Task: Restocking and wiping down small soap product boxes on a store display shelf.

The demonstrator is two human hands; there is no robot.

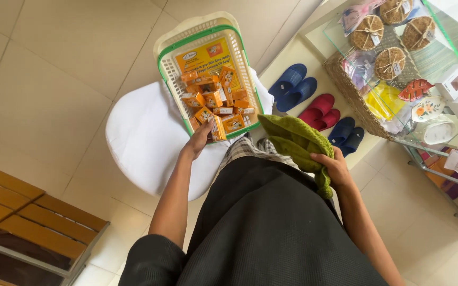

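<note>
blue slippers [291,87], red slippers [320,112], wooden bench [22,209], woven basket [352,92], round coir scrubbers [368,32], glass shelf [434,140]

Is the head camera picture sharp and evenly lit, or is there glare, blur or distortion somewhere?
Head view: soft, even daylight, with weak shadows. The orange boxes in the basket and the green cloth are sharp. The glass shelf at the right reflects light, which washes out the items under it. The wide lens bends lines near the edges; the left hand shows no motion blur.

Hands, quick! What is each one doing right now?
Left hand: closed on a small orange box at the edge of the basket.
Right hand: gripping a green towel.
</note>
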